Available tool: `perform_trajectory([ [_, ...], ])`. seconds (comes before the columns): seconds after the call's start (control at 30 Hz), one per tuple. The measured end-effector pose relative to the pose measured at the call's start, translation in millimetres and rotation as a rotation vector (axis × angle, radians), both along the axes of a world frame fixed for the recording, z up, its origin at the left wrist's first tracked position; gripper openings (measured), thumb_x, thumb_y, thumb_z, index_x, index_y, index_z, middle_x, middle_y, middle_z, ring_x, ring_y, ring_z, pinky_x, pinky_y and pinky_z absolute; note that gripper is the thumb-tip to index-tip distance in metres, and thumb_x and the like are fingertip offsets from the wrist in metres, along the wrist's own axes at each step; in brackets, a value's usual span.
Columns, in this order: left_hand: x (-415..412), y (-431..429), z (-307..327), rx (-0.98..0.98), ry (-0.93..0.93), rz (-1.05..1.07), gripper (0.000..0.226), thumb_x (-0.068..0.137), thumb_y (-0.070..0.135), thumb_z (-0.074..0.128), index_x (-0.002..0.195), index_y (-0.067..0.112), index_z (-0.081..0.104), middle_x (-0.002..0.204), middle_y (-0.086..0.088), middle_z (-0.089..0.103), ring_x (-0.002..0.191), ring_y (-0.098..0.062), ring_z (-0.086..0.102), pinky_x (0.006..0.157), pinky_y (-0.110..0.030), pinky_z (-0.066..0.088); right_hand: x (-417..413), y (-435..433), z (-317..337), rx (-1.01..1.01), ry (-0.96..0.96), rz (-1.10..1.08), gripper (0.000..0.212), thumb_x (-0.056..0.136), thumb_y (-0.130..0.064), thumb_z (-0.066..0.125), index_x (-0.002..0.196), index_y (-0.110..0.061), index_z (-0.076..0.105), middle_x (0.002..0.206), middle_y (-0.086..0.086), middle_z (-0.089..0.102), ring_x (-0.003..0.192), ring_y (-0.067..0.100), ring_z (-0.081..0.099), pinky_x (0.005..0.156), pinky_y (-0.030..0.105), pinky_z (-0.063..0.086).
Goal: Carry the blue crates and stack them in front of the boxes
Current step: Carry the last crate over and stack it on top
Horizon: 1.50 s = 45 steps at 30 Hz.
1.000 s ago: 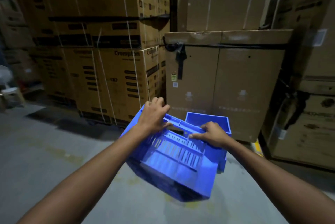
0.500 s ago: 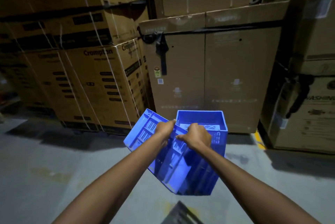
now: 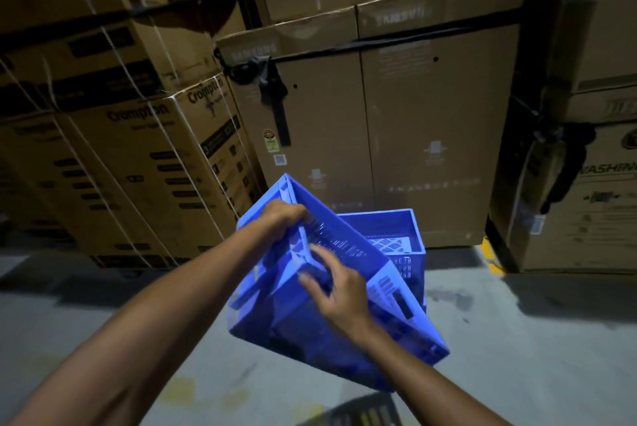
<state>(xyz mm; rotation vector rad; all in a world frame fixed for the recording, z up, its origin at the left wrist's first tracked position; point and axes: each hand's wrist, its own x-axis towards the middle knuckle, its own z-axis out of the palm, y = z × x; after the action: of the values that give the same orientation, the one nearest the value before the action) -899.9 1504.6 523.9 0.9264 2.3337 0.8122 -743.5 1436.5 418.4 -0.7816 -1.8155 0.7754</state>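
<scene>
Blue crate (image 3: 331, 332) held tilted, off floor, at frame centre. Top rim gripped by left hand (image 3: 284, 219), fingers curled over it. Right hand (image 3: 336, 291) laid on side wall, fingers spread; grip cannot be told. Second blue crate (image 3: 393, 236) set on grey concrete floor (image 3: 517, 339) at 1 o'clock, before cardboard boxes (image 3: 413, 132).

Tilted blue slotted plastic crate (image 3: 344, 332) held off grey concrete floor (image 3: 537, 339). Left hand (image 3: 281, 219) grips upper rim; right hand (image 3: 339, 291) lies on side wall, fingers (image 3: 319, 255) spread. Second blue plastic crate (image 3: 396, 236) upright on floor behind, near tall brown cardboard boxes (image 3: 396, 136).
</scene>
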Motion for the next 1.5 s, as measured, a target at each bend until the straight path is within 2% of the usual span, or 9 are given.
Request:
perform_trajectory([
  [0.1,-19.6,10.9,35.4,0.064,0.041,0.008,0.026,0.047,0.019,0.062,0.068,0.006,0.058,0.062,-0.014,0.056,0.055,-0.026,0.055,0.057,-0.031,0.047,9.6,18.4,-41.4,0.073,-0.175,-0.070,0.079,0.073,-0.079,0.056,0.131,-0.026,0.056,0.125,-0.014,0.064,0.108,0.008,0.062,0.086,0.028,0.051],
  [0.23,-52.8,22.7,76.9,0.108,0.052,-0.007,0.019,0.062,0.009,0.063,0.079,0.002,0.059,0.063,-0.011,0.055,0.049,-0.024,0.054,0.050,-0.026,0.046,17.8,73.3,-85.7,-0.254,-0.657,0.043,0.068,0.060,-0.075,0.052,0.104,-0.025,0.065,0.100,0.001,0.071,0.097,0.025,0.065,0.073,0.036,0.048],
  [0.4,-115.3,46.1,102.2,0.060,0.206,-0.110,0.024,0.074,0.011,0.065,0.092,-0.003,0.062,0.075,-0.013,0.060,0.059,-0.026,0.056,0.051,-0.025,0.044,-24.5,121.3,-72.4,-0.265,-0.638,-0.008,0.026,0.070,-0.036,0.068,0.087,-0.016,0.069,0.087,0.009,0.072,0.089,0.029,0.067,0.066,0.033,0.046],
  [0.57,-186.4,45.5,106.3,0.058,0.978,-0.178,0.051,0.080,0.045,0.067,0.110,0.005,0.058,0.116,-0.019,0.057,0.101,-0.036,0.058,0.079,-0.040,0.048,-92.4,151.1,-19.3,-0.079,-0.662,-0.052,0.021,0.072,-0.022,0.064,0.092,-0.022,0.070,0.092,0.008,0.073,0.094,0.030,0.066,0.067,0.032,0.045],
  [0.67,-207.7,35.1,63.7,0.223,0.854,-0.645,0.064,0.076,0.063,0.066,0.117,0.015,0.057,0.114,-0.007,0.061,0.103,-0.026,0.060,0.084,-0.037,0.049,-132.6,173.4,4.4,0.000,-0.720,-0.079,0.030,0.070,-0.024,0.066,0.099,-0.031,0.070,0.096,0.002,0.073,0.094,0.025,0.067,0.072,0.033,0.049],
  [0.83,-244.8,45.6,-12.1,-0.199,1.217,-0.901,0.057,0.067,0.055,0.072,0.109,0.021,0.051,0.107,-0.003,0.061,0.100,-0.028,0.059,0.084,-0.039,0.043,-178.5,203.4,14.4,0.043,-0.835,-0.076,0.022,0.068,-0.029,0.072,0.090,-0.028,0.067,0.086,-0.003,0.072,0.086,0.021,0.068,0.065,0.030,0.046],
  [0.97,-249.4,77.3,-21.4,-0.374,1.034,-0.899,0.041,0.065,0.035,0.081,0.098,0.020,0.061,0.100,-0.007,0.067,0.091,-0.031,0.064,0.070,-0.037,0.049,-205.9,206.8,16.4,0.187,-0.920,-0.039,0.017,0.076,-0.032,0.072,0.087,-0.023,0.063,0.088,0.002,0.070,0.087,0.028,0.065,0.063,0.032,0.041],
  [1.13,-260.0,90.1,-47.1,-0.379,0.829,-0.885,0.047,0.059,0.045,0.087,0.091,0.020,0.064,0.097,-0.005,0.070,0.084,-0.027,0.064,0.073,-0.035,0.054,-224.2,221.8,15.6,0.268,-1.034,-0.015,0.031,0.080,-0.049,0.072,0.092,-0.022,0.065,0.088,0.005,0.069,0.086,0.030,0.064,0.066,0.034,0.040],
  [1.5,-274.1,156.8,-70.1,-0.226,0.885,-0.772,0.021,0.077,0.027,0.068,0.096,0.019,0.066,0.103,-0.012,0.067,0.098,-0.035,0.063,0.080,-0.042,0.052,-225.0,296.1,1.5,0.330,-1.046,0.030,0.024,0.087,-0.040,0.064,0.102,-0.023,0.057,0.102,0.005,0.069,0.093,0.032,0.063,0.067,0.035,0.038],
])
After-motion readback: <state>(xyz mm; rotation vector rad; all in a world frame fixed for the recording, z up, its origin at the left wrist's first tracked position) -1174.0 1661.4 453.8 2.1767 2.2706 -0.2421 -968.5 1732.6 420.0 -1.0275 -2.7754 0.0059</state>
